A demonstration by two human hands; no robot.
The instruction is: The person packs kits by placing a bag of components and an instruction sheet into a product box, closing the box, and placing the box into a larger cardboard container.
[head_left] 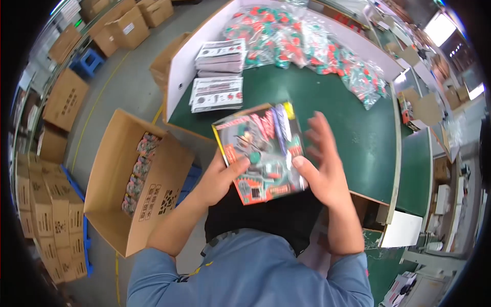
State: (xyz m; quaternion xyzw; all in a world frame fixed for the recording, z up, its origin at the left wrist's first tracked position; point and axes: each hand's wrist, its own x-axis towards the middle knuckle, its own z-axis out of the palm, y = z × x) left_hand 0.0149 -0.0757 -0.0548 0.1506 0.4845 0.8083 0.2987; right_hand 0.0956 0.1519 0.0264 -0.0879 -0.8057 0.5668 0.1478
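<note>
A colourful printed toy box (266,148) is held tilted in front of my body, above the near edge of the green table. My left hand (217,179) grips its lower left side, thumb on the printed front and fingers hidden behind. At the box's right side is my right hand (326,171), slightly blurred, its fingers spread and raised away from the cardboard. The right thumb lies at the box's right edge; whether it presses there I cannot tell.
Plastic bags of red and green parts (286,38) heap along the back of the green table (353,148). Stacked printed leaflets (217,94) lie at its left. An open carton (110,169) with several packed boxes stands to my left. A blue stool (92,61) is farther off.
</note>
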